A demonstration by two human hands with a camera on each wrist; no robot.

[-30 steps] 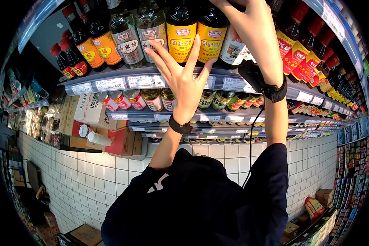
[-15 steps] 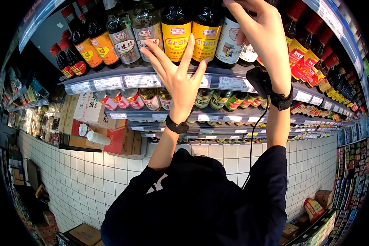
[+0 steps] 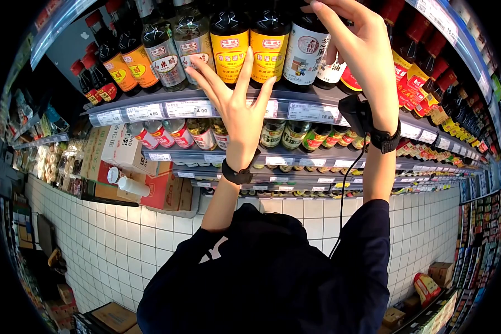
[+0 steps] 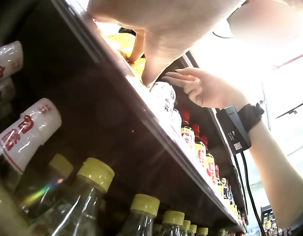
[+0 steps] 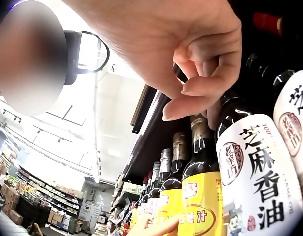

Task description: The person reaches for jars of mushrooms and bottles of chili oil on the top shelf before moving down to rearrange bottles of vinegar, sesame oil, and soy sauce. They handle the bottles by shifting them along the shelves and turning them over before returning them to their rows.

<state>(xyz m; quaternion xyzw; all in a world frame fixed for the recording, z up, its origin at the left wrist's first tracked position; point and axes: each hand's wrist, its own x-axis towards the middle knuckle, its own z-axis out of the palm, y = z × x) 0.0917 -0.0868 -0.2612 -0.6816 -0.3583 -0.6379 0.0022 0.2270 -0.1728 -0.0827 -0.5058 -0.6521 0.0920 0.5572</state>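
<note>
My left hand (image 3: 235, 108) is spread in front of dark bottles with yellow labels (image 3: 225, 47), its fingers straight and fingertips overlapping the labels. In the left wrist view, its thumb and a finger (image 4: 137, 46) reach down beside yellow labels. My right hand (image 3: 367, 55) is raised by the neck of a sesame oil bottle (image 3: 300, 64) with a white label. The right wrist view has the fingers of that hand (image 5: 190, 54) loosely bent, fingertips right at the neck of the sesame oil bottle (image 5: 254, 172); nothing shows gripped.
Clear vinegar bottles (image 3: 167, 64) stand left on the same shelf, red-capped bottles (image 3: 409, 83) to the right. Price tags line the shelf edge (image 3: 312, 111). Lower shelves carry more bottles (image 3: 295, 133). Cartons (image 3: 167, 186) sit on the tiled floor (image 3: 117, 239) at left. A cable (image 3: 342, 206) hangs from the right wrist.
My right hand has moved right relative to the bottles, uncovering more of the sesame oil label. The shelf has shifted left in view, and the left hand stays spread over the same bottles.
</note>
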